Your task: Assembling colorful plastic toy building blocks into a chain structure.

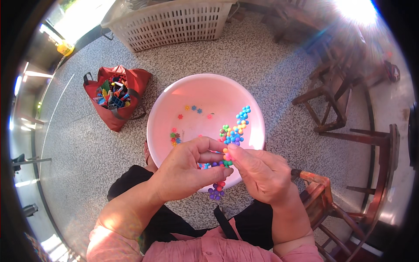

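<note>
Over the near right part of a pink basin (160, 91), both my hands hold a chain of colourful flower-shaped plastic beads (232, 137). My left hand (185, 168) curves its fingers and thumb around the chain's middle, by the green and purple beads. Thumb and fingertips of my right hand (262, 172) pinch the chain near an orange and pink piece. One end of the chain reaches up to blue beads over the basin; purple ones hang at the other end, past the near rim. Loose flower pieces (194, 108) lie on the basin's bottom, partly hidden by my left hand.
A red bag (115, 118) full of mixed toy pieces stands on the speckled floor left of the basin. Beyond it is a large white plastic crate (170, 26). Wooden stools (312, 192) and chairs (379, 161) stand on the right, one close to my right forearm.
</note>
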`<state>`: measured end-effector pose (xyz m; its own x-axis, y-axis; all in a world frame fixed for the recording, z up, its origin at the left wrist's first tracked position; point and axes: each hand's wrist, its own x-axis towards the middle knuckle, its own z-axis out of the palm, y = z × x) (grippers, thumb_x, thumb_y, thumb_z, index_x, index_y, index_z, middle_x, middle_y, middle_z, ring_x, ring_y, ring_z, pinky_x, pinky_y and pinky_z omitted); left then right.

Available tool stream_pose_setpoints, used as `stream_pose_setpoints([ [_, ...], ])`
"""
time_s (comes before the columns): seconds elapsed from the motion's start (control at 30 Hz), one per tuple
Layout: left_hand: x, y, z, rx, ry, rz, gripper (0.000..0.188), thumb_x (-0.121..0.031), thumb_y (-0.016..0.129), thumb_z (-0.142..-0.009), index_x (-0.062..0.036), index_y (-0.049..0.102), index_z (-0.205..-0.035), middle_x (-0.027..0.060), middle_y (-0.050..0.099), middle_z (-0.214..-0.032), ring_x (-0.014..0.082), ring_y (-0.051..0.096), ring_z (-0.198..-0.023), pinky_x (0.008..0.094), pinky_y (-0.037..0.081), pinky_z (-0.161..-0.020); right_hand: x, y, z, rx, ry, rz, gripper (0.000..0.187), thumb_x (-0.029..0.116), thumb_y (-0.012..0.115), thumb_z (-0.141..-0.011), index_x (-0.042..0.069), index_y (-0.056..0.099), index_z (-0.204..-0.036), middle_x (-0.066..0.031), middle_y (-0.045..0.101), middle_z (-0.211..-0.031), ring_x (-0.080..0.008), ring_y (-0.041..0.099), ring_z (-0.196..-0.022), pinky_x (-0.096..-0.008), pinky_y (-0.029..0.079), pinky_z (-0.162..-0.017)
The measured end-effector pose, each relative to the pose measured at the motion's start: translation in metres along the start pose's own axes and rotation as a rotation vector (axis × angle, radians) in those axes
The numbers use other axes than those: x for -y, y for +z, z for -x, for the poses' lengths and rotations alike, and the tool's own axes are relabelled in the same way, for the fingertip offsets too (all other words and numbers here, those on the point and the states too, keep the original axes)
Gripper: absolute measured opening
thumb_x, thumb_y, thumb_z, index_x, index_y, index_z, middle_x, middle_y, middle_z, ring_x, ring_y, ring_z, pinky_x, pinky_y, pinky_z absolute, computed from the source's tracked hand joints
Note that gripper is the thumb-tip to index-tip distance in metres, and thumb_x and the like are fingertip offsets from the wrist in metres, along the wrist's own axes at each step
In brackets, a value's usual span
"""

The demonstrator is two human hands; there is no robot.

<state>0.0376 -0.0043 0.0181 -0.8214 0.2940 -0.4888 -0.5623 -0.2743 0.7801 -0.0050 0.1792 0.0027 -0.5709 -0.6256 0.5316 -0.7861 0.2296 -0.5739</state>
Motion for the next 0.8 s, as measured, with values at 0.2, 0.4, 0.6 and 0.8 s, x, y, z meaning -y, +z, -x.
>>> stream_pose_setpoints([
  [0.2,0.0016,-0.0021,-0.0017,0.003,-0.008,0.021,0.035,-0.003,0.064,-0.076,0.0063,0.049,-0.106,0.0115,0.061,-0.095,0.0113,0.059,-0.077,0.0236,0.049,-0.066,-0.0016,0.0036,0.0001,-0.001,-0.019,0.044,0.041,-0.007,0.061,-0.067,-0.002,0.058,-0.108,-0.0136,0.063,-0.081,-0.0232,0.063,-0.067,-0.0303,0.052,-0.059],
  [0.4,0.0001,-0.0032,-0.0004,0.015,-0.034,0.058,0.035,-0.003,0.065,-0.076,0.0066,0.049,-0.106,0.0120,0.062,-0.094,0.0117,0.060,-0.076,0.0237,0.049,-0.065,-0.0001,0.0047,-0.0004,0.022,-0.034,0.083,0.042,-0.006,0.058,-0.067,-0.005,0.055,-0.109,-0.0126,0.060,-0.079,-0.0231,0.061,-0.065,-0.0317,0.052,-0.058],
  [0.6,0.0014,-0.0038,-0.0021,0.021,-0.043,0.056,0.035,-0.001,0.063,-0.077,0.0060,0.049,-0.108,0.0106,0.062,-0.091,0.0109,0.060,-0.075,0.0233,0.049,-0.064,0.0016,0.0008,0.0003,0.072,0.010,0.057,0.044,-0.006,0.057,-0.067,-0.004,0.055,-0.111,-0.0121,0.059,-0.081,-0.0227,0.059,-0.068,-0.0314,0.051,-0.059],
  [0.8,0.0013,-0.0067,-0.0015,0.033,-0.049,0.050,0.034,0.000,0.061,-0.078,0.0046,0.049,-0.109,0.0082,0.063,-0.090,0.0095,0.059,-0.076,0.0226,0.048,-0.065,-0.0017,0.0042,0.0007,0.060,-0.022,0.060,0.044,-0.005,0.057,-0.068,-0.004,0.054,-0.111,-0.0116,0.058,-0.080,-0.0222,0.058,-0.066,-0.0314,0.050,-0.058],
])
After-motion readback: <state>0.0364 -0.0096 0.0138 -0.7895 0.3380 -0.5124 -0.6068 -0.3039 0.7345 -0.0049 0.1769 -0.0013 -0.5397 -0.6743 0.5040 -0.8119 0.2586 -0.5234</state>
